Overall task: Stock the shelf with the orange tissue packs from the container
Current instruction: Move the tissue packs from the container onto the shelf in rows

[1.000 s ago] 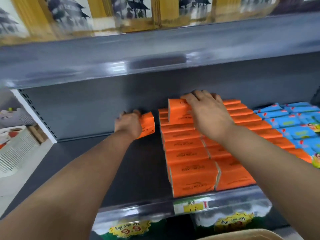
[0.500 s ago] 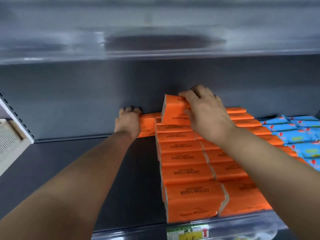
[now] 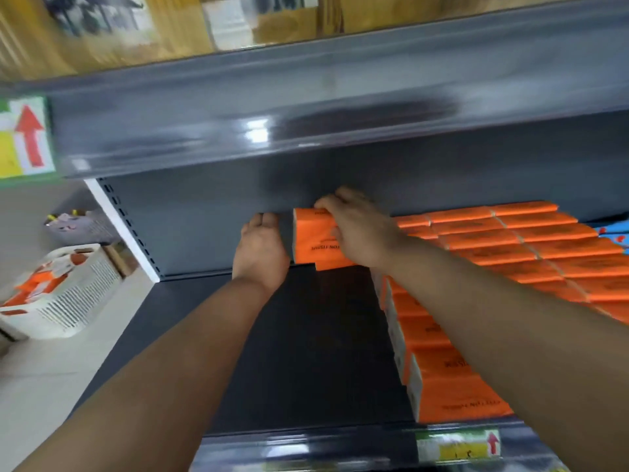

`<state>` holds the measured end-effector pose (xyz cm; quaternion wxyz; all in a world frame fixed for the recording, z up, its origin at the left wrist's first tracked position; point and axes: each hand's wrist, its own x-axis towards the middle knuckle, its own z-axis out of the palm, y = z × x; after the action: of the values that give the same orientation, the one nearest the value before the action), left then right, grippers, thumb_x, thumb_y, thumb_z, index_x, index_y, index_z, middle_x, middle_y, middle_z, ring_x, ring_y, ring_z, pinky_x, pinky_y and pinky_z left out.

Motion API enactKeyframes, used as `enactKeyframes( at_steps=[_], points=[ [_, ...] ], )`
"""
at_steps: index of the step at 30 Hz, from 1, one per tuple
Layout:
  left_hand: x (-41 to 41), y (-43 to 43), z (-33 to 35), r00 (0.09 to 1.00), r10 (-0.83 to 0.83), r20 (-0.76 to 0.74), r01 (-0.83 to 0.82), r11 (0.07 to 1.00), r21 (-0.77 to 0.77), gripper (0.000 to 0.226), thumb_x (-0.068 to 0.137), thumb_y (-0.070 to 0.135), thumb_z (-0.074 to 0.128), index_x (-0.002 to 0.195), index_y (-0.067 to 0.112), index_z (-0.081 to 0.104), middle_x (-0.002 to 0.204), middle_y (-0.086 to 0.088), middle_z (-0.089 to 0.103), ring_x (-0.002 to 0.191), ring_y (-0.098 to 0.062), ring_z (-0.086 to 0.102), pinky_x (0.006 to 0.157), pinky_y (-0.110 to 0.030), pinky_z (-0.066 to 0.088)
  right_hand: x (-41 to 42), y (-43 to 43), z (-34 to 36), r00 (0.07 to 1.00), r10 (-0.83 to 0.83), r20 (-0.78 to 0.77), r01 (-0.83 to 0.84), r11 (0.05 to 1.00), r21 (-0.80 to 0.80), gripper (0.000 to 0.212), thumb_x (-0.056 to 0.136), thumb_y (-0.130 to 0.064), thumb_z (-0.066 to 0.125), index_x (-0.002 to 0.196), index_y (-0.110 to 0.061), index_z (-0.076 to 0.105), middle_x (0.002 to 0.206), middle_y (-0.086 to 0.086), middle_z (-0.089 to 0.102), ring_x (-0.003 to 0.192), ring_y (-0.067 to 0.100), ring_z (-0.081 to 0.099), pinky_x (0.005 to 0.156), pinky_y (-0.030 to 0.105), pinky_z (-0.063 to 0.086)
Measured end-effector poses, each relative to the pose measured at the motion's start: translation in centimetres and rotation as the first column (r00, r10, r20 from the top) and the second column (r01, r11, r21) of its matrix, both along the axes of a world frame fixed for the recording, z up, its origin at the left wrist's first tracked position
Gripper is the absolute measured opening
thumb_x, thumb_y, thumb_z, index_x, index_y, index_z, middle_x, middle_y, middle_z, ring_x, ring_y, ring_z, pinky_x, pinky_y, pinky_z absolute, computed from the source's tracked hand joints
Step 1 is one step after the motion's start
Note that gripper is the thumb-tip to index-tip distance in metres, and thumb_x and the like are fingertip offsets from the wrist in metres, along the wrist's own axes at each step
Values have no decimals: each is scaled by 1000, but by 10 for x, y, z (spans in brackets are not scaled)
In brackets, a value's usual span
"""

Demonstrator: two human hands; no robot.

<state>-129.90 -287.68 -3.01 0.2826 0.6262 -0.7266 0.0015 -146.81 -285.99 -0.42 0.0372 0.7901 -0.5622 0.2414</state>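
Right hand [image 3: 357, 229] is reaching in deep and has got one orange tissue pack [image 3: 313, 241] up on edge at the back of the shelf [image 3: 306, 335]. The fingers are curled over its top edge and the thumb is on the printed face. There's another orange pack [image 3: 335, 265] peeking out just under it, touching it.

Left hand [image 3: 260, 250] is right beside that held pack's left end, back of the hand towards the camera and fingertips up near the shelf's rear panel. Honestly can't tell if it's gripping anything or just resting there, since the palm side is hidden.

To the right of the right hand, and running under its forearm towards the front lip, are the stocked orange packs [image 3: 510, 240], tight rows lying flat. Past those at the far right there's a sliver of blue packs [image 3: 614, 233].

Way off to the left of the left hand, down on the floor, is the white slotted basket [image 3: 78, 294] with more orange packs in it [image 3: 32, 284]. Price tag [image 3: 456, 446] is on the front rail below the right forearm, and a red-arrow sign [image 3: 27, 137] sits on the upper shelf edge, up and left of the left hand.
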Motion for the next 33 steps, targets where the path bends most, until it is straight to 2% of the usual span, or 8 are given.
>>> enactKeyframes(
  at_steps=[6, 10, 13, 16, 19, 22, 25, 33],
  points=[
    [11, -3, -9, 1000, -10, -21, 11, 998, 63, 57, 80, -12, 43, 134, 6, 43, 134, -11, 43, 121, -29, 45, 90, -31, 42, 8, -9, -22, 963, -91, -252, 128, 983, 135, 51, 82, -11, 59, 130, -23, 47, 125, 2, 46, 123, 23, 40, 95, 39, 33],
    [2, -6, -16, 996, -78, -44, 82, 990, 115, 55, 83, -9, 44, 135, 9, 45, 134, -7, 44, 123, -25, 43, 87, -30, 44, 6, -14, -29, 926, -180, -331, 227, 968, 109, 46, 84, -8, 51, 128, -22, 50, 122, 4, 50, 119, 24, 42, 95, 41, 33],
    [-11, -6, -19, 984, -168, -59, 176, 969, 174, 48, 88, 3, 51, 134, 12, 46, 133, -6, 45, 125, -24, 44, 98, -37, 45, 4, -15, -30, 918, -200, -342, 255, 959, 124, 47, 83, -9, 54, 129, -22, 49, 123, 5, 48, 120, 25, 41, 97, 42, 33],
    [-23, -8, -24, 978, -209, 1, 203, 952, 228, 49, 89, 20, 59, 135, 16, 43, 130, -6, 46, 123, -26, 43, 96, -44, 45, -9, -9, -26, 941, -189, -282, 246, 953, 180, 57, 81, -14, 64, 133, -23, 43, 129, 4, 42, 125, 24, 37, 99, 40, 34],
    [-32, -10, -26, 978, -189, 94, 163, 959, 233, 59, 85, 28, 65, 137, 24, 39, 130, -5, 41, 122, -27, 42, 93, -46, 48, -31, 5, -20, 954, -191, -230, 239, 950, 200, 59, 86, -23, 61, 140, -21, 36, 140, 3, 38, 132, 23, 34, 105, 38, 31],
    [-41, -14, -26, 982, -127, 140, 91, 968, 236, 55, 85, 28, 65, 135, 25, 42, 130, -5, 42, 120, -27, 47, 89, -44, 49, -51, 16, -20, 940, -219, -262, 285, 925, 251, 56, 98, -31, 40, 149, -14, 23, 157, 6, 20, 144, 22, 18, 115, 40, 19],
    [-49, -17, -27, 989, -62, 135, 34, 978, 206, 43, 87, 21, 61, 127, 15, 48, 125, -9, 47, 109, -30, 56, 84, -42, 51, -60, 20, -26, 926, -217, -310, 328, 869, 370, 61, 101, -41, 22, 153, -12, 8, 161, 4, 3, 148, 18, 2, 119, 44, 8],
    [-59, -20, -33, 997, -31, 70, 18, 985, 171, 39, 90, 13, 61, 123, 6, 43, 128, -13, 45, 103, -29, 61, 78, -32, 48, -60, 22, -36, 939, -200, -278, 306, 855, 418, 63, 101, -47, 19, 153, -13, 9, 161, 4, 6, 147, 19, 6, 118, 40, 10]
  ],
)
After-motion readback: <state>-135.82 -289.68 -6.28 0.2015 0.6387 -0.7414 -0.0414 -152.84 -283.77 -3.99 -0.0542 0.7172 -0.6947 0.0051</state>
